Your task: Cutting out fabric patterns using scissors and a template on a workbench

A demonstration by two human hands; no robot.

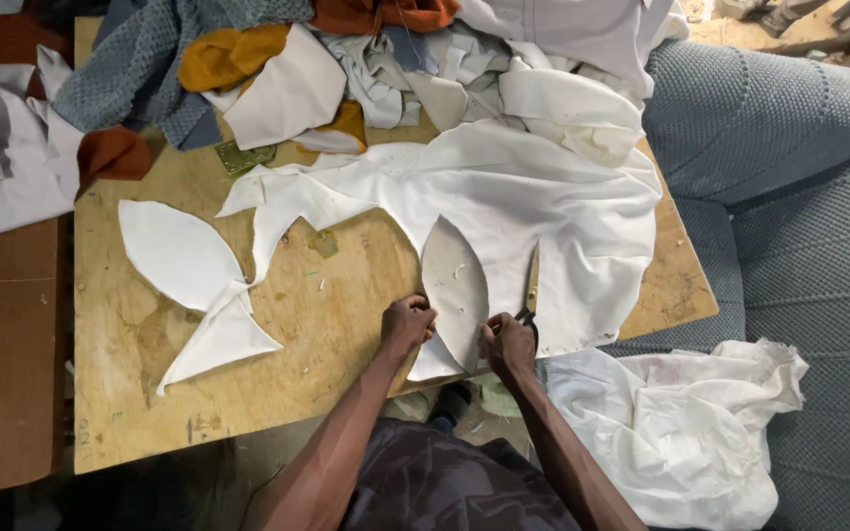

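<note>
White cloth sheet [543, 206] on plywood table [346, 295], cutting partly done: two leaf-shaped cut pieces [194, 295] lie left of it, while left hand [407, 323] pins leaf-shaped template [455, 290] at its near edge, right hand [509, 344] gripping scissors [530, 295], outline apparently unfinished.

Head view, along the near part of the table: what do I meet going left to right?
Cut white pieces → left hand → leaf-shaped template → right hand with scissors → crumpled white cloth.
</note>
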